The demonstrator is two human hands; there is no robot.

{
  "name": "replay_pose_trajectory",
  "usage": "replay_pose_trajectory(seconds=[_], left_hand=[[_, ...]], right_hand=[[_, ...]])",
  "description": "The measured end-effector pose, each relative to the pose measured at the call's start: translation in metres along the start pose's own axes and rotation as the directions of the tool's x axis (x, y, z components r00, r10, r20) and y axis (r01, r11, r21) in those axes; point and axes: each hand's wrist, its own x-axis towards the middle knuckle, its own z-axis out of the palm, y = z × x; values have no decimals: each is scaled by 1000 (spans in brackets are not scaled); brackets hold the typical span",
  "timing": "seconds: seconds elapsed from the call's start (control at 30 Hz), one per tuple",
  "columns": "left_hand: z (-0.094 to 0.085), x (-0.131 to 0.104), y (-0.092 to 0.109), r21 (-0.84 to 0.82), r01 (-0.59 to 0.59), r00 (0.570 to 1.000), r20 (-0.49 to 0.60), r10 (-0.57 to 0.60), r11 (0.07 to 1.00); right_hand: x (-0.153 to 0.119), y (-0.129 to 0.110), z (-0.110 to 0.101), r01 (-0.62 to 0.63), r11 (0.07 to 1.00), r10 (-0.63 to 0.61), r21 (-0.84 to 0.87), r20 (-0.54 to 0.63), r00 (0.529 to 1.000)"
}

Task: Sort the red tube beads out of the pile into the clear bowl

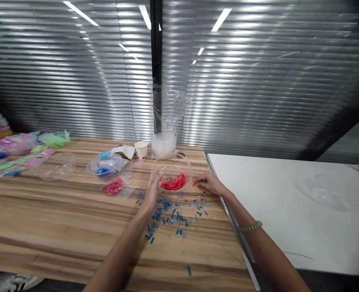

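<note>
My left hand (pixel 153 190) grips the left rim of a clear plastic bowl (pixel 172 159), tilted toward me. Many small red tube pieces (pixel 175 182) lie in the bottom of this bowl. Just to the right of it, my right hand (pixel 209 183) is low over the wood, fingertips pinched on what looks like a small red tube piece (pixel 193 185). Below the bowl, short blue tube pieces (pixel 176 215) and clear ones are scattered across the wooden table (pixel 76 219). A bag of red pieces (pixel 113 186) lies left of my left hand.
Behind the bowl stand a paper cup (pixel 141 150) and bagged clear bowls (pixel 163 144). Leftward are a bowl with blue packets (pixel 106 167), another clear bowl (pixel 58 167) and colourful bags (pixel 18 144). A white table (pixel 258 182) adjoins on the right, with a clear lid-like piece (pixel 323 192).
</note>
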Motion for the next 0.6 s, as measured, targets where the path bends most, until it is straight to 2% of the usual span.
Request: replay_pose_trajectory(seconds=[0.4,0.6], left_hand=[[-3,2,-3,25,-12,1000,6,12,1000],[-2,3,-7,35,10,1000,1,-10,999]], right_hand=[[0,-3,11,16,1000,-16,-2,11,1000],[-1,-10,11,-1,999,1,-47,8,1000]])
